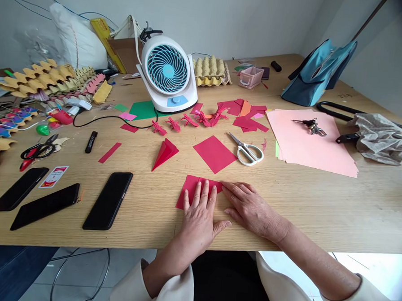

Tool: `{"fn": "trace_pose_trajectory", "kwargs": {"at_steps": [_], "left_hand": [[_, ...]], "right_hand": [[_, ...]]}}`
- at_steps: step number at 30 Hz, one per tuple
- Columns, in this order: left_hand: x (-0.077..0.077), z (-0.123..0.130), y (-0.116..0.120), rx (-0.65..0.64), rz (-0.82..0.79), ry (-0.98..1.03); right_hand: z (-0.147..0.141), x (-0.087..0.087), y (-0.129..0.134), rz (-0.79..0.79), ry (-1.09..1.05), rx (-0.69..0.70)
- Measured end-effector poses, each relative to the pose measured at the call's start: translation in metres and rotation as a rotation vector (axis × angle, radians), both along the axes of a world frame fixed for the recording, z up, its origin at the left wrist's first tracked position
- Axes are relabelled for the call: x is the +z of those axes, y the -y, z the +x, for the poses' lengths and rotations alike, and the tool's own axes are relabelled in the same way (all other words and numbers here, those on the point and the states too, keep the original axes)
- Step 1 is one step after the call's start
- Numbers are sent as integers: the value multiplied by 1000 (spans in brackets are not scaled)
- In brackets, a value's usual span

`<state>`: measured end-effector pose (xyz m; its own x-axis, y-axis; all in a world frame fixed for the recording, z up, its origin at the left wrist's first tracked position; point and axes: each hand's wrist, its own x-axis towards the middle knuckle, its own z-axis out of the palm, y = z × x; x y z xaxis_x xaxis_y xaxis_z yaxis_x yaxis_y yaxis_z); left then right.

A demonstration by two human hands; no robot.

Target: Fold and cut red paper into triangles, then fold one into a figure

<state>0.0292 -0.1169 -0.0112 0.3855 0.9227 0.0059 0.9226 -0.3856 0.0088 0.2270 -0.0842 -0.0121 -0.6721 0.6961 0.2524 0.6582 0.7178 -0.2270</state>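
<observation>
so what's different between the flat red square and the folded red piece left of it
The square lies flat and shows four corners, while the folded piece has layered folds narrowing to a point. The square covers more of the table than the folded piece. The square sits right beside the white scissors; the folded piece lies farther from them. Both are red, and neither is held.

Red paper (188, 186) partly beneath left hand (199, 222)

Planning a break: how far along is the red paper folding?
Small red folded-paper figures look done, perhaps the pointed red paper fold too. In hand: red paper piece under the flat left hand, right hand at its edge. Apparently left: flat red paper square, unfolded.
</observation>
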Motion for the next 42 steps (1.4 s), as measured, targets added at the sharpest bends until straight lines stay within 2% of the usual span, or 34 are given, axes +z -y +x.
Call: {"fn": "trace_pose_trajectory", "kwargs": {"at_steps": [12, 20, 31, 37, 42], "left_hand": [[4, -37, 31, 13, 15, -5], [4, -56, 45, 27, 22, -17], [8, -60, 44, 8, -27, -15], [7, -72, 42, -27, -66, 80], [16, -76, 20, 159, -20, 232]], "right_hand": [[1, 2, 2, 23, -6, -18], [-1, 4, 4, 57, 16, -84], [-2, 1, 7, 50, -13, -141], [-3, 2, 7, 49, -7, -144], [-2, 1, 7, 52, -12, -153]]}}
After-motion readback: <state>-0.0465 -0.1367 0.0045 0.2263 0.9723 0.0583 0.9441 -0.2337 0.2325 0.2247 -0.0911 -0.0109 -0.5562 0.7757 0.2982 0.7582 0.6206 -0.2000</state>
